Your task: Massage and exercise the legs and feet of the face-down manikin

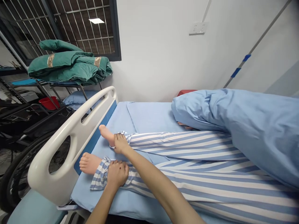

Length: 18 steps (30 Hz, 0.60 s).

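Two smooth bare feet stick out of blue-and-white striped trousers (187, 180) on the bed; they look like a manikin's. My left hand (118, 172) is closed over the near trouser leg, just above its wide cuff (99, 175), with the near foot (90, 163) beyond it. Around the ankle of the far foot (107, 136) wraps my right hand (121, 143), against the bunched far cuff (126, 135). Both palms are hidden, and so is what lies beneath the fingers.
A white footboard (70, 133) rises just past the feet. Blue bedding (233, 115) is folded back over the upper legs, with some fingertips (185, 125) showing under it. A wheelchair (14, 174), a red bucket (49, 102) and green quilted bundles (70, 67) stand at the left.
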{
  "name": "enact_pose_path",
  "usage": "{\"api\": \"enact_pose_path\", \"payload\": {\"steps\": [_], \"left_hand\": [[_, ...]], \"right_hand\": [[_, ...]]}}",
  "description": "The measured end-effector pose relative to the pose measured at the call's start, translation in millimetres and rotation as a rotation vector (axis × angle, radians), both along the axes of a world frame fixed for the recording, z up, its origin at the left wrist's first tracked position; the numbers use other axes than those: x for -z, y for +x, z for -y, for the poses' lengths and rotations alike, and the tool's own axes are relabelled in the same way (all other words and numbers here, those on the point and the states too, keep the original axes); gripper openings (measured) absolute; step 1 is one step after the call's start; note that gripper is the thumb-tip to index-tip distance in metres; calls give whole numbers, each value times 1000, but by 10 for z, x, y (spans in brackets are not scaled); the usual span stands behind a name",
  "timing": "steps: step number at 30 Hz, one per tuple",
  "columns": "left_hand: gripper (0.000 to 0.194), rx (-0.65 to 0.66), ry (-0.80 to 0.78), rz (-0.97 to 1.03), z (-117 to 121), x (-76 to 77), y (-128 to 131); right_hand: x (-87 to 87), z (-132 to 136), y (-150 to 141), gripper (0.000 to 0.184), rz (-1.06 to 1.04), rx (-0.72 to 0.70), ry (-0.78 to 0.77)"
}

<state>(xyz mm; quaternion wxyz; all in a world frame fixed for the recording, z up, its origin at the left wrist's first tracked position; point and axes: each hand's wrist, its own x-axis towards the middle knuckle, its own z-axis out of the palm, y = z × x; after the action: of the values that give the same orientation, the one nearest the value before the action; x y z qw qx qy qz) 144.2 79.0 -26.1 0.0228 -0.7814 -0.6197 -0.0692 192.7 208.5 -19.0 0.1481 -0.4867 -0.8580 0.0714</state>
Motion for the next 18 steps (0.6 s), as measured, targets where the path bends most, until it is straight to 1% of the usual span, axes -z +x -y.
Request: {"api": "enact_pose_path", "payload": {"steps": [3,6,8,13,18], "left_hand": [[37,-1,-2,-5,-6,5,3],[38,-9,11,-14,-7,15,3],[37,-14,23,-20,-7,22,1],[34,-1,32,-21,-10,42,-1],[34,4,39,-6,-11,51,2]], "right_hand": [[-13,115,87,64,-40,-24,37],[27,191,128,61,-75,-29,62],[72,220,128,62,-91,-18,69],[175,262,99,72,-158,24,102],[172,262,108,69,-189,24,86]]}}
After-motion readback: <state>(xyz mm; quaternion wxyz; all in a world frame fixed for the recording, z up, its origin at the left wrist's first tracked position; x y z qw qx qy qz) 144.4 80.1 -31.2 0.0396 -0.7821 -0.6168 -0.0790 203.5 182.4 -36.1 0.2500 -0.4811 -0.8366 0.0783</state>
